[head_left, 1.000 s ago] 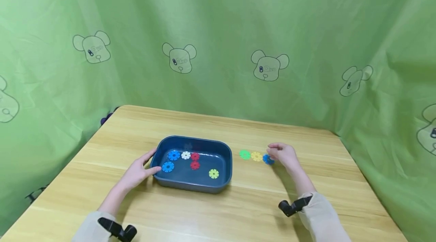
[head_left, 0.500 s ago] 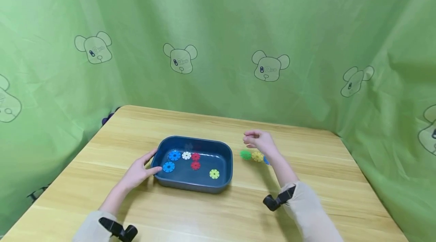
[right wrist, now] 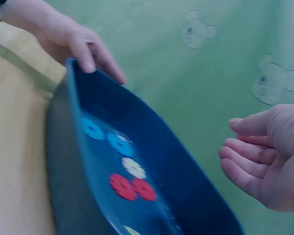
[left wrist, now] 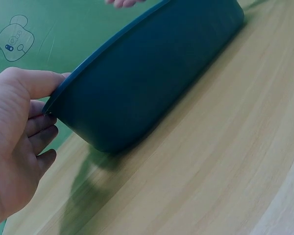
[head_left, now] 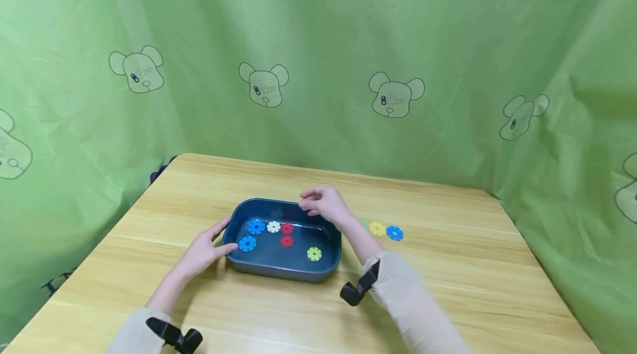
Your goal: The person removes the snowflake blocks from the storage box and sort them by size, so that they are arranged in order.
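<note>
My left hand (head_left: 203, 253) grips the left end of a dark blue plastic bin (head_left: 278, 274), thumb over the rim and fingers outside; the left wrist view shows this too. Inside lie flat notched discs: two blue discs (head_left: 247, 243), a white disc (head_left: 273, 227), two red discs (head_left: 286, 241) and a yellow-green disc (head_left: 314, 254). Above the bin's far right rim hovers my right hand (head_left: 325, 204), its fingers loosely curled. Nothing shows between thumb and fingers of the right hand (right wrist: 264, 159) in the right wrist view.
Right of the bin, a yellow disc (head_left: 377, 228) and a blue disc (head_left: 395, 233) lie in a row on the wooden table (head_left: 473, 265). A green disc (head_left: 365, 224) beside them is mostly hidden by my right forearm. A green curtain (head_left: 318, 138) hangs behind.
My right hand has left the blue disc at the row's right end and moved left, over the row, to the bin. My left hand has stayed on the bin.
</note>
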A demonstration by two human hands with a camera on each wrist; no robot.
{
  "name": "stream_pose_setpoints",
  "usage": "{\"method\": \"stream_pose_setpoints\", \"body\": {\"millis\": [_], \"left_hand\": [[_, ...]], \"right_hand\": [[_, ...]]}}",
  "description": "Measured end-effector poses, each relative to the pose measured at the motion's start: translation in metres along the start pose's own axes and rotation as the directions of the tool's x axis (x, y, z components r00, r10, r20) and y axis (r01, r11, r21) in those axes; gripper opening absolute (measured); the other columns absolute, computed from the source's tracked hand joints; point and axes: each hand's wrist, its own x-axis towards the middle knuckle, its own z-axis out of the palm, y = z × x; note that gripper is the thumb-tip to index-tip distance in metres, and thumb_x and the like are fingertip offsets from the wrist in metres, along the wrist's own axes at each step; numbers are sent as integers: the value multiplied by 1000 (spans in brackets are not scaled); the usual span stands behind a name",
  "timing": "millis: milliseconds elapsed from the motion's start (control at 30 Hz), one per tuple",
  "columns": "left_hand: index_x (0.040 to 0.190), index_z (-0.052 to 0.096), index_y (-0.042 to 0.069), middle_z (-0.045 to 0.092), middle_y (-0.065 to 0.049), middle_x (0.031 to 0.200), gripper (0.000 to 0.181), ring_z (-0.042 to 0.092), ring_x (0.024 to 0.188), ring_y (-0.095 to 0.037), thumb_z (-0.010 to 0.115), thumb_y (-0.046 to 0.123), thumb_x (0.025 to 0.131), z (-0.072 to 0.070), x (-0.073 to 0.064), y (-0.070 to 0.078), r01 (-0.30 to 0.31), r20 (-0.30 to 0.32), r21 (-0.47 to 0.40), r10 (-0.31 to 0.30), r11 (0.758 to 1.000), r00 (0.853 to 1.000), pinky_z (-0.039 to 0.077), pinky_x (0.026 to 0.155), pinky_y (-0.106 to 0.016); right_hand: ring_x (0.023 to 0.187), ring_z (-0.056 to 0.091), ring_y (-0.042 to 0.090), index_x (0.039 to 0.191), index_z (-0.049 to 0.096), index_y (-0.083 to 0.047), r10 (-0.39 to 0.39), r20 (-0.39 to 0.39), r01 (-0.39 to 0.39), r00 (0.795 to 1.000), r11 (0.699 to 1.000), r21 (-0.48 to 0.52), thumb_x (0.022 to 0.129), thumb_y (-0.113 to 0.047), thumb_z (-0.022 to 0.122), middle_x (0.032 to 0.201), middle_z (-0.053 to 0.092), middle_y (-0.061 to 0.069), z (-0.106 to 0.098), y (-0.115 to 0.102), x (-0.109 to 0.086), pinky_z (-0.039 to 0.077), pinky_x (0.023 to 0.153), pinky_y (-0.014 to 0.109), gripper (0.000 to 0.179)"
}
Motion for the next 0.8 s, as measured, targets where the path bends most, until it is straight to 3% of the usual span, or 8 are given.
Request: {"method": "stream_pose_setpoints", "body": {"millis": [133,367,600,800], "left_hand": [[142,30,-3,28,-22,146,69,20,134,-44,66,15,86,1,1,-1,7,-1,-1,-7,1000,1000,18,107,-56],[143,30,-2,28,-22,147,69,20,134,-43,66,15,86,1,2,-1,7,6,-17,-7,1000,1000,18,107,-56],[143,31,-1,28,-22,146,68,20,134,-44,65,18,87,0,0,-3,4,12,-15,-3,1000,1000,18,106,-58],[142,32,-2,31,-22,145,68,22,133,-43,66,16,86,-1,1,-3,-13,1,-8,13,1000,1000,19,107,-56]], "right_hand": [[82,65,19,108,62,9,22,33,-21,999,999,-27,83,-1,67,93,66,16,24,0,6,56,72,32,28],[80,63,21,108,64,5,31,51,-25,998,994,-108,82,-8,70,92,67,10,58,8,13,54,77,40,29],[79,63,17,107,66,1,19,-10,-21,1000,971,-238,82,-14,72,88,69,7,90,17,21,53,71,27,30],[77,64,16,105,67,1,4,-48,-18,999,952,-306,80,-13,73,86,69,7,109,24,26,53,70,26,30]]}}
